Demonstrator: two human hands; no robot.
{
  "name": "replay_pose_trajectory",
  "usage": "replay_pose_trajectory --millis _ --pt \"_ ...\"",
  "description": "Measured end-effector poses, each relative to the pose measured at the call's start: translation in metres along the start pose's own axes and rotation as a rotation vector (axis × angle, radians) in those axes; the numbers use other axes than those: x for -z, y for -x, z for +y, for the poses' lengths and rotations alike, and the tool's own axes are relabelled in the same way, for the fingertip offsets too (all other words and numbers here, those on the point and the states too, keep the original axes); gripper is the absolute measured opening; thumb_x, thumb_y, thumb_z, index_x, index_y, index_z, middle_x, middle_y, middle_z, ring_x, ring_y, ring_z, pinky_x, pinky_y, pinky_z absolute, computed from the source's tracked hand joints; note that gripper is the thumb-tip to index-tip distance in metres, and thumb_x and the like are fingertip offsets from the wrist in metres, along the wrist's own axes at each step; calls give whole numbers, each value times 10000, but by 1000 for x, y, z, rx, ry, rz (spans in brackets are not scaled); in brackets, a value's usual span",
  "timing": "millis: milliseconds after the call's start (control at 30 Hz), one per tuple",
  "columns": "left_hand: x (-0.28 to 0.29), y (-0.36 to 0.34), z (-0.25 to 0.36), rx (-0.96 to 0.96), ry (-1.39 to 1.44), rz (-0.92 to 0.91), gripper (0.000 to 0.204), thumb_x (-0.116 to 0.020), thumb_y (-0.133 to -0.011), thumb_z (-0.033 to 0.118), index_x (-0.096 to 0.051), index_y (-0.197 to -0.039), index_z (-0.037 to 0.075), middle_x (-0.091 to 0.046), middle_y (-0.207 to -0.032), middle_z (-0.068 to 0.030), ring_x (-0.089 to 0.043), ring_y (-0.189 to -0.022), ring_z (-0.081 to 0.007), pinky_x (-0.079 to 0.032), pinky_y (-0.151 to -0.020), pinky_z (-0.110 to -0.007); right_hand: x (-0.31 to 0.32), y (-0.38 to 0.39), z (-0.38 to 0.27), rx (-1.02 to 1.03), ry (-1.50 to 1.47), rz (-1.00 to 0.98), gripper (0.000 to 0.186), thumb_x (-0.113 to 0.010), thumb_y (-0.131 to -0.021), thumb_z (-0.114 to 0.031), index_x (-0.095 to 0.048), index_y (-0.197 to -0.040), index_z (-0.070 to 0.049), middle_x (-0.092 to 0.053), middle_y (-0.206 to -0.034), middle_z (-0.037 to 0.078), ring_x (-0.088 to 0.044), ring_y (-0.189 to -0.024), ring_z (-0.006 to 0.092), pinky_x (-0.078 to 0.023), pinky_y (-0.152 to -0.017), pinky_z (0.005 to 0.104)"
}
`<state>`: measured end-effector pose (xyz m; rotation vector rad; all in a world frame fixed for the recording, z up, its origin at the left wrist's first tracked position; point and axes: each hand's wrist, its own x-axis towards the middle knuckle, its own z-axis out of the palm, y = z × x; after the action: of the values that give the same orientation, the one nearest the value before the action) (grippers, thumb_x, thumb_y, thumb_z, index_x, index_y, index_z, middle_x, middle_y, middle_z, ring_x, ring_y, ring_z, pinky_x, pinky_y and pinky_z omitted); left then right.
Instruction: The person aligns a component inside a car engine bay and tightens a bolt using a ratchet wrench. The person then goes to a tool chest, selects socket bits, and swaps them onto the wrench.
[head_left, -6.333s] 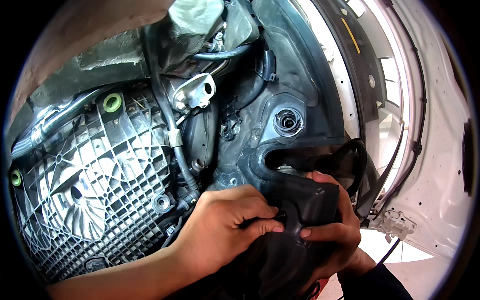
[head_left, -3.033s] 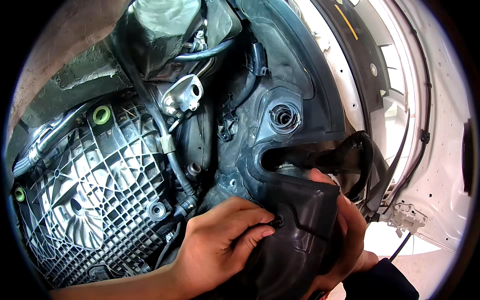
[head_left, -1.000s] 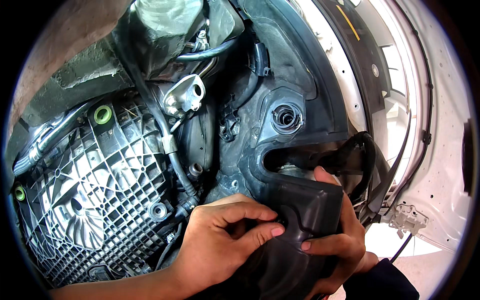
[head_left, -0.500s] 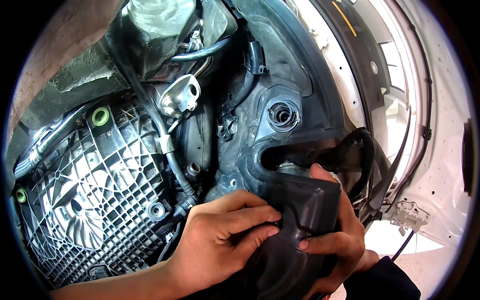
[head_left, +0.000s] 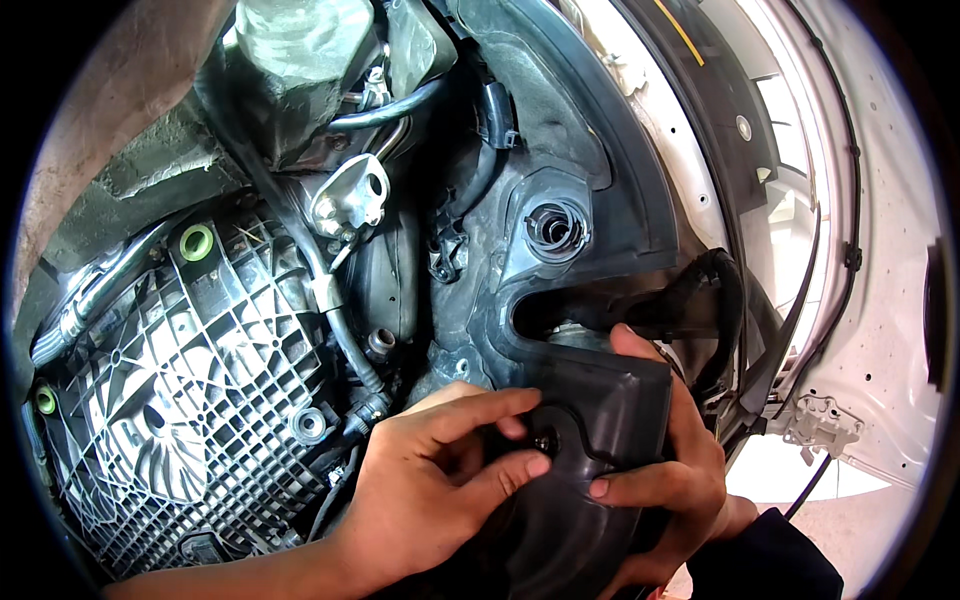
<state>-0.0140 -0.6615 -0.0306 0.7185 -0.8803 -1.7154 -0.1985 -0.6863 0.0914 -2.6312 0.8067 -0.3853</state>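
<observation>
1. Smooth, semi-glossy black moulded-plastic panel [head_left: 625, 405]: situated at the lower centre of the view, slightly right of the middle. Its face is turned toward the viewer; the upper edge runs nearly straight, sloping gently down to a squared corner at the right. A curved raised contour crosses the face, and the lower part falls into shadow.
2. Small, dark, round fastener [head_left: 545, 443]: located at the panel's upper left portion, beside the curved contour. Its outer end is exposed; its depth of seating cannot be determined.
</observation>
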Motion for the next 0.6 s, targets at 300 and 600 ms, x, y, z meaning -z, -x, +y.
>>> replay_pose_trajectory --millis 300,600 --pt "-11 6 -4 -56 -34 163 166 -789 -776 24 -715 -908 -45 -663 -868 -92 -610 -751 -112 -485 -667 -222 9 -4 -15 -335 -131 -166 594 -913 -572 -456 -625 -1010 -179 -228 -1445 418 -449 -1248 553 -423 -988 539" --pt "-7 5 0 -37 -101 105 165 -783 -783 31 -732 -931 -21 -678 -884 -96 -625 -762 -121 -500 -684 -223 10 -3 -13 -304 -132 -166 577 -900 -585 -473 -632 -993 -166 -244 -1432 432 -449 -1243 557 -408 -991 547"
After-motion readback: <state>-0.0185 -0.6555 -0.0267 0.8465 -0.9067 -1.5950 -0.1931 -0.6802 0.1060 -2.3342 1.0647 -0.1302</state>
